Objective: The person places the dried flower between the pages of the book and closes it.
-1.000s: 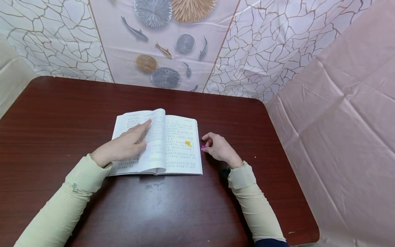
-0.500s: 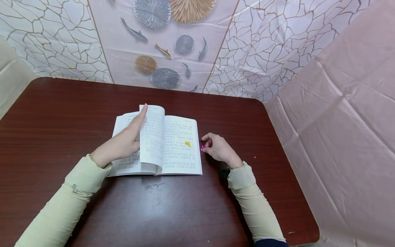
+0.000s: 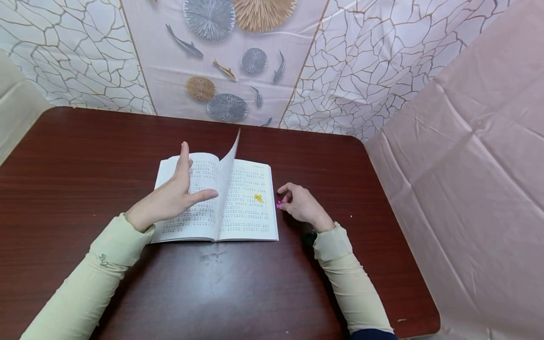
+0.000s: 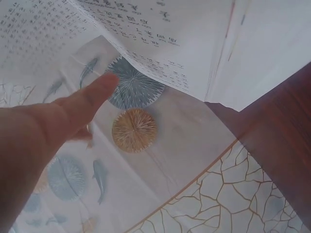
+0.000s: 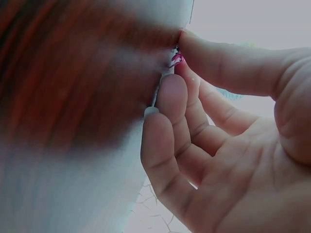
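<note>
An open book (image 3: 250, 222) with printed pages lies on the table. One loose leaf (image 3: 228, 170) stands nearly upright from its middle. Over the left-hand page is my left hand (image 3: 167, 196), fingers straight and thumb spread wide, apart from the raised leaf. A finger of it points across the left wrist view, below printed paper (image 4: 160, 53). A small yellow flower-shaped piece (image 3: 258, 198) lies on the right-hand page. Just right of the book, my right hand (image 3: 305, 205) pinches a small magenta piece (image 5: 177, 59) between thumb and fingers, low at the tabletop; its exact shape is mostly hidden.
The dark red-brown wooden table (image 3: 255, 293) has rounded corners. Patterned cloth (image 3: 361, 71) hangs behind it, and a plain pinkish cloth (image 3: 476, 179) hangs along the right side. A dark band (image 3: 309, 237) sits at the right wrist.
The leaf has swung from the left side up to nearly upright, leaning right. My left hand has let it go and spread its thumb to the right. The right hand has stayed still.
</note>
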Motion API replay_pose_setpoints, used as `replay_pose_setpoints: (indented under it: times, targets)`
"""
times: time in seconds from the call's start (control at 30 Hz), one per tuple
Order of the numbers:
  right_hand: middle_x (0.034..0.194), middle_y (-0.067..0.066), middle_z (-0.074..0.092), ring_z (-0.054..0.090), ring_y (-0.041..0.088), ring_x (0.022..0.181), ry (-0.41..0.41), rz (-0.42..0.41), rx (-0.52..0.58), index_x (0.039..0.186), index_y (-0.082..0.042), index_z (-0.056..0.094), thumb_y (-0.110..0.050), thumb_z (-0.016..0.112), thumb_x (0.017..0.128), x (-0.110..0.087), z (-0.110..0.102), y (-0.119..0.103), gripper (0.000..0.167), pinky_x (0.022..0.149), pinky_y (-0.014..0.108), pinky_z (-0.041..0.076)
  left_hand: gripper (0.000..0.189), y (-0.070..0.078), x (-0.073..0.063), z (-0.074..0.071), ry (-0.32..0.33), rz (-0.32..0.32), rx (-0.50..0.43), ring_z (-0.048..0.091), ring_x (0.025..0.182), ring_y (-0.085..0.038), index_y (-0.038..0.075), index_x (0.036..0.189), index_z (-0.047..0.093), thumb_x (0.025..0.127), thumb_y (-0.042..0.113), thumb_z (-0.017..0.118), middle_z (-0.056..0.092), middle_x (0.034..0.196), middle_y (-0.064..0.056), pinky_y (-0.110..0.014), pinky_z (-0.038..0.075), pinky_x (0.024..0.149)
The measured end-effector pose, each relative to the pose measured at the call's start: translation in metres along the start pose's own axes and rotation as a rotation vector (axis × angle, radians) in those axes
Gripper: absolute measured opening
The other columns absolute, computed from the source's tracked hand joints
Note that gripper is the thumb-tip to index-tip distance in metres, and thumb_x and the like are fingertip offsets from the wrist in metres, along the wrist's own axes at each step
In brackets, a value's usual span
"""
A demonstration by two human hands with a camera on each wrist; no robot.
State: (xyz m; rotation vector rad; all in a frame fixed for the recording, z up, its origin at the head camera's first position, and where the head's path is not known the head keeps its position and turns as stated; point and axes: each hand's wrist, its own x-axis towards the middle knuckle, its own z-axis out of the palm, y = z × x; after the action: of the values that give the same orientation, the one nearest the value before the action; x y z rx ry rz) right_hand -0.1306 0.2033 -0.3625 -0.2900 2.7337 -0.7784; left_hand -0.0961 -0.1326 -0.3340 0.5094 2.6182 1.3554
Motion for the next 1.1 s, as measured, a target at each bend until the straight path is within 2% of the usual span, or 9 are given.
replay_pose_setpoints:
  times: [0.07, 0.17, 0.33, 0.47, 0.83, 1.1]
  targets:
    - [0.081, 0.003, 0.061, 0.056, 0.016, 0.069, 0.002, -0.004, -0.002, 0.116, -0.006, 0.062, -0.007, 0.073, 0.086, 0.0, 0.0, 0.0, 0.033, 0.067, 0.028, 0.045, 0.12, -0.001, 0.0, 0.0, -0.023, -0.022, 0.018, -0.002, 0.148, -0.03, 0.021, 0.145, -0.035, 0.088, 0.053, 0.066, -0.031, 0.155, 0.0, -0.049, 0.01, 0.117]
    - [0.081, 0.003, 0.061, 0.055, 0.015, 0.068, 0.002, -0.009, -0.001, 0.117, -0.006, 0.062, -0.007, 0.073, 0.086, 0.0, 0.0, 0.0, 0.033, 0.067, 0.028, 0.045, 0.119, -0.004, 0.0, 0.0, -0.051, -0.045, 0.083, -0.006, 0.147, -0.03, 0.012, 0.148, -0.03, 0.088, 0.051, 0.066, -0.023, 0.158, -0.01, -0.051, 0.007, 0.117]
    - [0.081, 0.004, 0.061, 0.056, 0.015, 0.068, -0.002, -0.012, -0.002, 0.117, -0.006, 0.062, -0.007, 0.073, 0.086, -0.002, 0.0, -0.001, 0.033, 0.067, 0.028, 0.045, 0.117, -0.014, -0.002, 0.0, -0.097, -0.152, 0.269, -0.001, 0.144, -0.048, -0.003, 0.149, -0.019, 0.089, 0.054, 0.063, -0.01, 0.157, -0.03, -0.062, 0.01, 0.112]
    - [0.08, 0.003, 0.06, 0.056, 0.015, 0.068, -0.002, -0.016, -0.017, 0.115, -0.005, 0.063, -0.007, 0.072, 0.086, -0.002, 0.0, -0.001, 0.03, 0.068, 0.028, 0.045, 0.116, -0.02, -0.004, 0.0, -0.143, -0.236, 0.303, -0.002, 0.141, -0.054, -0.004, 0.149, -0.018, 0.089, 0.059, 0.059, -0.01, 0.154, -0.035, -0.07, 0.008, 0.108]
    - [0.08, 0.003, 0.061, 0.055, 0.014, 0.07, -0.02, -0.038, -0.054, 0.101, -0.005, 0.067, -0.008, 0.07, 0.087, -0.001, 0.0, -0.003, 0.015, 0.067, 0.027, 0.046, 0.114, -0.021, -0.003, -0.001, -0.163, -0.244, 0.303, -0.001, 0.141, -0.053, -0.007, 0.15, -0.014, 0.09, 0.058, 0.059, -0.004, 0.157, -0.032, -0.069, 0.009, 0.108]
    - [0.083, 0.004, 0.061, 0.056, 0.017, 0.075, -0.039, 0.001, -0.089, 0.095, -0.008, 0.067, -0.013, 0.07, 0.089, -0.001, 0.0, -0.006, 0.008, 0.07, 0.029, 0.047, 0.112, -0.025, -0.006, -0.002, -0.145, -0.219, 0.305, 0.001, 0.141, -0.053, -0.008, 0.15, -0.009, 0.09, 0.058, 0.058, -0.003, 0.156, -0.032, -0.065, 0.009, 0.111]
